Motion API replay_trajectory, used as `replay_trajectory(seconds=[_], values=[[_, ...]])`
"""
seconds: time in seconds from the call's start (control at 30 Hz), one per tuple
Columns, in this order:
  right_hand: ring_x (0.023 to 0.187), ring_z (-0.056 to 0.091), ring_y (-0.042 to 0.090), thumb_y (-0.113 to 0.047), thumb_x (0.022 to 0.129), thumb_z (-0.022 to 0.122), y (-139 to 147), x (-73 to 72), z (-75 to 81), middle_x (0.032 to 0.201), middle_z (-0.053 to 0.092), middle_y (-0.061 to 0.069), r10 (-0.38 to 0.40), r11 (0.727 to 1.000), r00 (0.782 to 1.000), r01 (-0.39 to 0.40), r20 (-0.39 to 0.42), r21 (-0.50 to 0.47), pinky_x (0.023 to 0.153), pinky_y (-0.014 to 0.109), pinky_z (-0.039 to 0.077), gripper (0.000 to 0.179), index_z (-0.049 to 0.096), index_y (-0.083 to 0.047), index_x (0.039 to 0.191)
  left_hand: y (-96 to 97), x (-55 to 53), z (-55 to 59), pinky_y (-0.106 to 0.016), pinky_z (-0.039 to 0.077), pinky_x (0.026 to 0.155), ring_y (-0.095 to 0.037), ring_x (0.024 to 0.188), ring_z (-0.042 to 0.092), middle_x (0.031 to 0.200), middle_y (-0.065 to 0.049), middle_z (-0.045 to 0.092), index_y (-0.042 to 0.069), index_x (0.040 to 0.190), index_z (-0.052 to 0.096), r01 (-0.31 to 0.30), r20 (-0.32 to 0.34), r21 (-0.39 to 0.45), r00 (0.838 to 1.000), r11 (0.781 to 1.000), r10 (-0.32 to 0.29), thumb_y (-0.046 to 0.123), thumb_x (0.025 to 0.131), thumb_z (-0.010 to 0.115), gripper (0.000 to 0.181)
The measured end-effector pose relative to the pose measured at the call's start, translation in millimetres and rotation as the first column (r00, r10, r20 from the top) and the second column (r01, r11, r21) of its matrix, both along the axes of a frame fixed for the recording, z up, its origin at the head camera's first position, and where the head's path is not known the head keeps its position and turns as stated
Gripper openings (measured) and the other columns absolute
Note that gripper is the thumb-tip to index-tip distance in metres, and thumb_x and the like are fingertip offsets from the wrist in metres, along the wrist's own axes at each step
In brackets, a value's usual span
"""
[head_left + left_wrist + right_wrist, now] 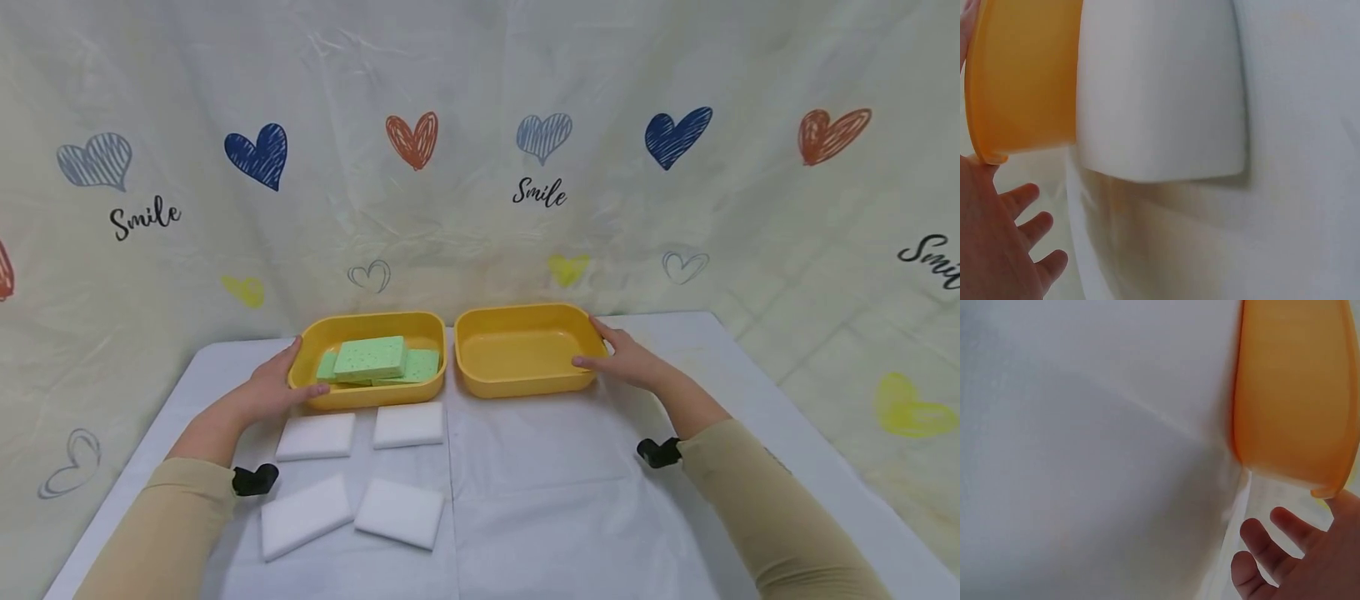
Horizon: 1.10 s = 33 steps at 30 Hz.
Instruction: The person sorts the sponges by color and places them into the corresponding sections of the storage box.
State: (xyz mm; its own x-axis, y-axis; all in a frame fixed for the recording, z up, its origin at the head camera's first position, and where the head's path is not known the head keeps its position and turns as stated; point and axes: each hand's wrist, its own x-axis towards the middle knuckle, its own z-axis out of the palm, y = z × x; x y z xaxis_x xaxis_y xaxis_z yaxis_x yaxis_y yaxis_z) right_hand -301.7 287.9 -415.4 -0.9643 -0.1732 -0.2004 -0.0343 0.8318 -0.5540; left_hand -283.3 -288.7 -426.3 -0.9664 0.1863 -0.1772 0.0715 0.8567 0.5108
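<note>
Two yellow plastic tubs stand side by side near the table's far edge. In the left tub [386, 397] lie several speckled green sponges [369, 358], stacked loosely. The right tub [525, 355] shows a bare floor. My left hand [272, 385] holds the left tub's outer end, its thumb at the front rim; three spread fingers [1036, 230] stay off the tub in the left wrist view. Around the right tub's outer end, my right hand [628, 358] holds the rim, thumb over it. Its other fingers [1266, 550] hang loose in the right wrist view.
Several flat white sponge-like blocks lie before the left tub, one [316, 437] close under its front wall, another [400, 513] nearer me. A white cloth [555, 500] covers the table. Behind stands a pale sheet [465, 67] printed with hearts.
</note>
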Motion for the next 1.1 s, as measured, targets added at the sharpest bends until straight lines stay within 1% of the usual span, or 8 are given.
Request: replay_trajectory(seconds=[0.13,0.23,0.43,0.63,0.77,0.87,0.97,1.1], values=[[0.144,0.013,0.052,-0.066,0.083,0.066,-0.6,-2.2,-5.4,0.16,0.01,0.029,-0.007,1.0,0.999,0.008,0.04,-0.028,0.111,0.071,0.015,0.113,-0.002,-0.016,0.16,0.6,2.7,1.9,-0.071,0.02,0.11,-0.052,0.137,0.024,0.157,-0.033,0.014,0.002,0.157,-0.008,0.006,-0.002,0.02,1.0,1.0,-0.006,0.058,0.088,0.067,0.116],[0.145,0.01,0.05,-0.067,0.081,0.067,-0.3,-4.1,-9.4,0.162,0.007,0.027,-0.008,0.999,0.999,0.011,0.054,-0.048,0.112,0.07,0.014,0.118,-0.006,-0.018,0.16,0.7,4.2,3.3,-0.07,0.02,0.11,-0.051,0.137,0.024,0.157,-0.034,0.014,0.001,0.156,-0.008,0.01,0.0,0.029,1.0,1.0,-0.01,0.058,0.088,0.066,0.116],[0.146,0.007,0.05,-0.066,0.081,0.068,-0.9,-3.6,-11.6,0.163,0.001,0.026,-0.001,0.997,0.997,0.007,0.076,-0.083,0.113,0.069,0.012,0.12,-0.01,-0.02,0.159,-2.8,6.3,7.2,-0.071,0.015,0.111,-0.053,0.141,0.015,0.158,-0.034,0.01,-0.001,0.156,-0.007,0.016,-0.016,0.032,1.0,0.999,-0.015,0.058,0.09,0.062,0.112],[0.146,0.007,0.049,-0.065,0.081,0.069,-3.0,-1.9,-10.6,0.164,-0.001,0.023,-0.004,0.995,0.995,0.014,0.095,-0.099,0.113,0.069,0.011,0.121,-0.012,-0.021,0.159,-5.0,14.2,9.8,-0.073,0.013,0.109,-0.054,0.143,0.01,0.159,-0.032,0.009,0.004,0.158,-0.001,0.025,-0.049,0.002,0.998,1.0,-0.025,0.058,0.091,0.062,0.107],[0.146,0.007,0.049,-0.065,0.081,0.069,-4.2,-2.1,-10.1,0.164,-0.003,0.021,-0.004,0.994,0.995,0.015,0.104,-0.106,0.113,0.07,0.011,0.121,-0.013,-0.022,0.159,-3.6,22.1,10.9,-0.073,0.015,0.109,-0.053,0.143,0.011,0.161,-0.028,0.011,0.008,0.16,0.004,0.025,-0.07,-0.023,0.997,0.999,-0.027,0.06,0.089,0.063,0.106],[0.146,0.006,0.049,-0.066,0.081,0.069,-4.6,-2.7,-9.7,0.164,-0.004,0.02,-0.007,0.994,0.994,0.019,0.11,-0.107,0.112,0.071,0.011,0.121,-0.013,-0.023,0.158,-1.3,30.5,14.4,-0.072,0.017,0.109,-0.051,0.144,0.014,0.161,-0.026,0.016,0.009,0.16,0.011,0.033,-0.107,-0.042,0.994,0.999,-0.038,0.061,0.088,0.064,0.103],[0.146,0.004,0.05,-0.068,0.08,0.068,-4.7,-3.1,-9.1,0.164,-0.006,0.02,-0.014,0.994,0.993,0.026,0.118,-0.107,0.111,0.072,0.01,0.121,-0.013,-0.025,0.158,2.0,40.3,20.6,-0.072,0.02,0.109,-0.049,0.143,0.018,0.159,-0.024,0.021,0.011,0.159,0.019,0.059,-0.166,-0.065,0.984,0.996,-0.069,0.058,0.088,0.066,0.097],[0.146,0.004,0.051,-0.07,0.079,0.068,-4.3,-3.1,-8.7,0.164,-0.007,0.021,-0.019,0.995,0.992,0.031,0.126,-0.1,0.111,0.072,0.01,0.122,-0.014,-0.025,0.158,9.9,53.6,28.9,-0.07,0.023,0.109,-0.046,0.143,0.022,0.158,-0.02,0.028,0.016,0.158,0.027,0.102,-0.222,-0.099,0.967,0.99,-0.121,0.058,0.088,0.067,0.091]])
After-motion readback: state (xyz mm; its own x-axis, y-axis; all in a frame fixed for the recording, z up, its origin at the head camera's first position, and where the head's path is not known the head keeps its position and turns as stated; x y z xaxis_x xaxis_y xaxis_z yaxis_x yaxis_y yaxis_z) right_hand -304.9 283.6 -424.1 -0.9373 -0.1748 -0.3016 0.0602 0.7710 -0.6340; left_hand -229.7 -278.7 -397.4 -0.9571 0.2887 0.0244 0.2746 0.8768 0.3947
